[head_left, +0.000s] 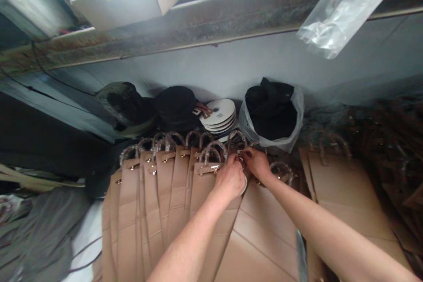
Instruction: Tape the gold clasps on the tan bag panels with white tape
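Note:
Tan handbags (pixel 201 194) stand packed in a row, with plastic-wrapped curved handles and gold metal clasps. My left hand (pixel 229 177) and my right hand (pixel 257 162) meet at the top of one bag in the row. Its small metal clasp (pixel 240 154) lies at their fingertips. The fingers of my right hand are pinched together on this clasp. My left fingers are closed beside it, and what they grip is hidden. The edge of a pale round item (pixel 244 186) shows beneath my left hand; its kind is unclear.
Behind the bags sit black rolls (pixel 175 101), white-sided reels (pixel 218 112) and black material in a clear plastic bag (pixel 271 112). More tan bags (pixel 346 189) stand right. Grey cloth (pixel 42 229) lies left. A ledge (pixel 231 15) holds a cardboard box (pixel 125 4); clear plastic (pixel 343 17) overhangs it.

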Motion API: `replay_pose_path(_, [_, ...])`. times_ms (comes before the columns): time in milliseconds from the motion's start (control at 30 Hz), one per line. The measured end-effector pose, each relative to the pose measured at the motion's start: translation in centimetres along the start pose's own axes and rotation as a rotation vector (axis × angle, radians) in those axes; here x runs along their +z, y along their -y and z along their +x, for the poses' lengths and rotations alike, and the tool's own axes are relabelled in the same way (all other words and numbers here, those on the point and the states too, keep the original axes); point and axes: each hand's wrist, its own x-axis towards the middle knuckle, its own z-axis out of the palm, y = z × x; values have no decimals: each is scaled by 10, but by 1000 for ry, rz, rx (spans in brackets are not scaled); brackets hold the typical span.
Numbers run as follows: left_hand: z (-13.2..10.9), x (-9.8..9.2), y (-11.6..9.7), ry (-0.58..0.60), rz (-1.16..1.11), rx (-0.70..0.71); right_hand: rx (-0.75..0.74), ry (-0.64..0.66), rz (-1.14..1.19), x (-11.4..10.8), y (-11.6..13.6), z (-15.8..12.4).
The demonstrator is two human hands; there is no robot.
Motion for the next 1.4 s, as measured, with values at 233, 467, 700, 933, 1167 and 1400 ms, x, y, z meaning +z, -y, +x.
replay_pose_path(233, [-6,-6,-4,-16,-18,-30,-20,38,-241,4,4,-2])
replay_pose_path(467, [-23,-7,5,-56,-163,-37,5,12,-234,1,19,-5])
replay_pose_path(700, [-104,-28,12,-251,-675,-301,41,-118,186,-39,5,-71])
replay_pose_path(933, [-200,-40,53,-320,-944,-744,527,-207,273,-48,-53,-218])
replay_pose_path(1167, [-196,-49,74,-285,-955,-699,764,-255,516,-44,-49,-254])
replay_pose_path(1400, [-189,-54,80,-222,-959,-686,790,-165,1043,-45,-34,-239])
